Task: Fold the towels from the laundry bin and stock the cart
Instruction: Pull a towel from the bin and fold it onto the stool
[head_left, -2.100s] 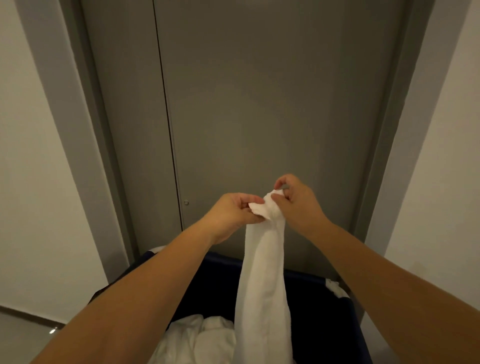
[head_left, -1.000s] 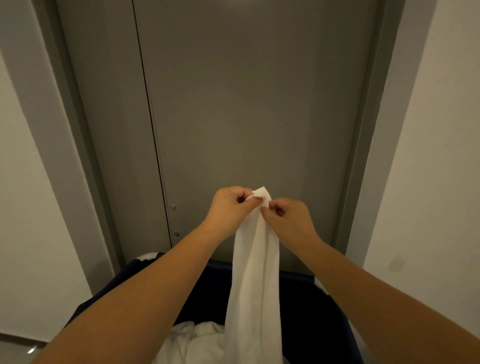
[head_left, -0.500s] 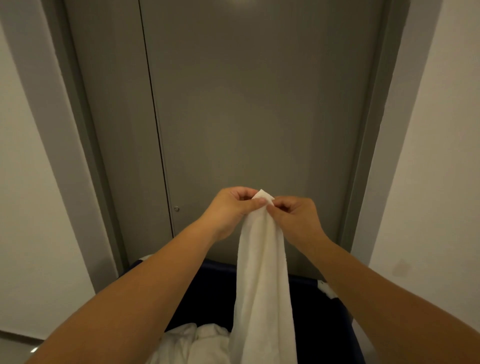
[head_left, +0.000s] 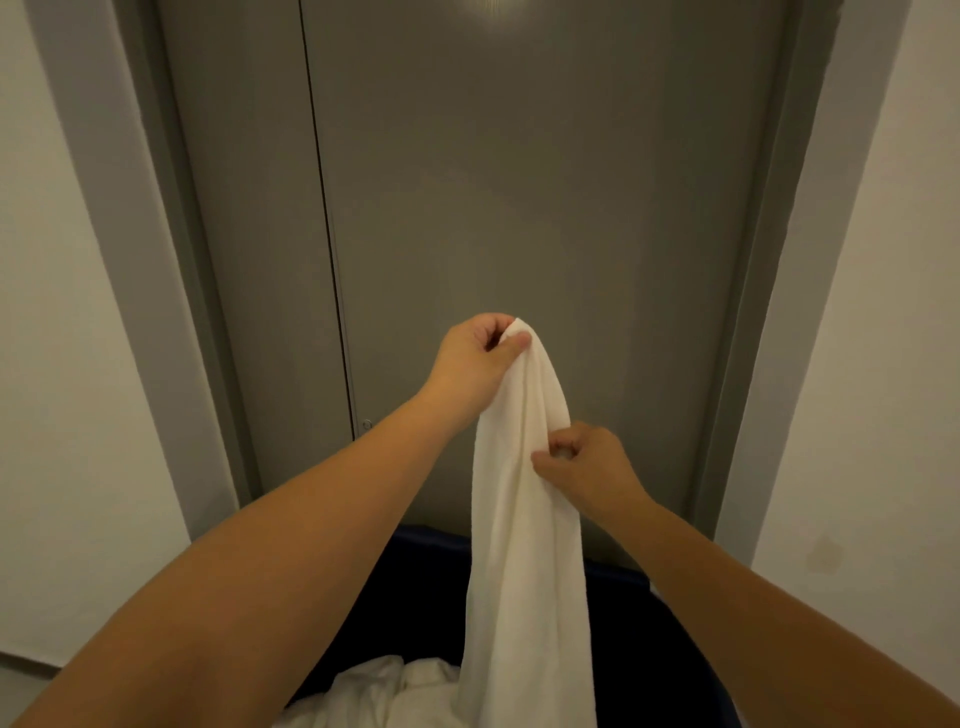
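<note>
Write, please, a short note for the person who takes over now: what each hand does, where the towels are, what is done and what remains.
The left hand pinches the top corner of the towel, raised in front of the door.
The right hand pinches the towel's edge lower down, on its right side.
The towel hangs long and unfolded over the bin; its lower end runs out of frame.
The other towels lie crumpled in the bin.
Done: one towel picked up.
Left: spread and fold it, fold the rest, and stock the cart, which is not in view.
</note>
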